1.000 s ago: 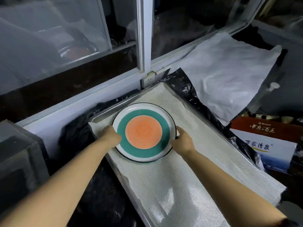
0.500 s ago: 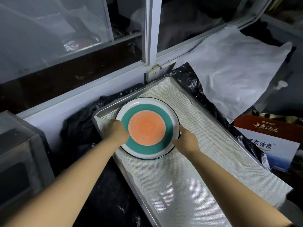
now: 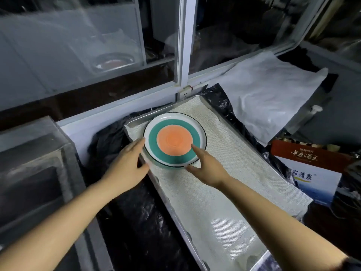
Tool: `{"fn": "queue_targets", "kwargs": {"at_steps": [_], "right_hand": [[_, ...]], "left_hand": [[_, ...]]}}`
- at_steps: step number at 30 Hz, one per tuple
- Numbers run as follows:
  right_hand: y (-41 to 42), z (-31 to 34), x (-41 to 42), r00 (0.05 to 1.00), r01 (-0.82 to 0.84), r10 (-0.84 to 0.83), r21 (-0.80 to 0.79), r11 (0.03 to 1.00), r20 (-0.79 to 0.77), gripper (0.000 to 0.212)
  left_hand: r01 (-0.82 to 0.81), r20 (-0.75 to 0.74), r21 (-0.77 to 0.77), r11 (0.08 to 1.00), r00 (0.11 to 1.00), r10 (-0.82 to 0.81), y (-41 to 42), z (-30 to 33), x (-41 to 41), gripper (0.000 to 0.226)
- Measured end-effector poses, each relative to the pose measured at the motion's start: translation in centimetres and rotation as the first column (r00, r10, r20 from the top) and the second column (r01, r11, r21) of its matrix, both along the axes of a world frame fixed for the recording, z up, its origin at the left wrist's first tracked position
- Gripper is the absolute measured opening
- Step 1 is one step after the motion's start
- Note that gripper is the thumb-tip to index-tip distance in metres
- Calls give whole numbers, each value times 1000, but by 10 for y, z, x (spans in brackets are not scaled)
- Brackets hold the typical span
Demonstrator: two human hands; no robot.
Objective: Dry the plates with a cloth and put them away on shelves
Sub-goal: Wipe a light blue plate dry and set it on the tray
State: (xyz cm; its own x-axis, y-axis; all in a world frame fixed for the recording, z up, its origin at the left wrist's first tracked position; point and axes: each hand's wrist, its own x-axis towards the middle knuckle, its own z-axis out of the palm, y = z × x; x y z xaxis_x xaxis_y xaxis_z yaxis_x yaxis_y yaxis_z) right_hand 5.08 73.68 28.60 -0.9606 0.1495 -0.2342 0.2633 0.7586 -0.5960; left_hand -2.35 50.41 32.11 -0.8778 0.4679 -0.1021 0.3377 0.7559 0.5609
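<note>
Both sets of fingers look loose and straight, grasping nothing. The right hand (image 3: 207,165) has a fingertip on the plate (image 3: 174,138) where orange meets green, probably steadying it. The left hand (image 3: 127,163) only touches the plate's left rim. The plate sits face up, mid-frame, at the far end of a metal tray (image 3: 195,249) lined with a pale cloth (image 3: 224,192), presumably to soak up drips. Nothing else in the tray.
</note>
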Motion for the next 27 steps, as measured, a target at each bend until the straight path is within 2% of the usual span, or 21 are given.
{"fn": "queue_targets", "kwargs": {"at_steps": [4,9,12,14,17,21,27], "right_hand": [[-44,22,18,991,-62,55,-58,996,-119,67],[-123,34,27,961,-228,213,-73,971,-178,62],[-181,31,27,925,-333,312,-66,941,-216,56],[-223,24,28,905,-394,376,-61,917,-199,55],[-288,10,29,872,-477,467,-43,878,-146,55],[-371,-15,30,818,-575,575,-30,817,-19,57],[-478,-55,26,762,-631,633,-60,773,138,57]], "left_hand": [[-94,5,46,995,996,94,-63,25,41,71],[-228,7,66,971,974,228,-152,33,82,67],[-279,-51,95,955,957,285,-214,26,109,60],[-287,-106,44,957,951,290,-259,15,127,58],[-333,-106,-38,942,939,327,-326,-8,155,58],[-394,-50,-130,910,919,391,-412,-44,184,59],[-481,71,-218,849,860,506,-518,-97,214,59]]}}
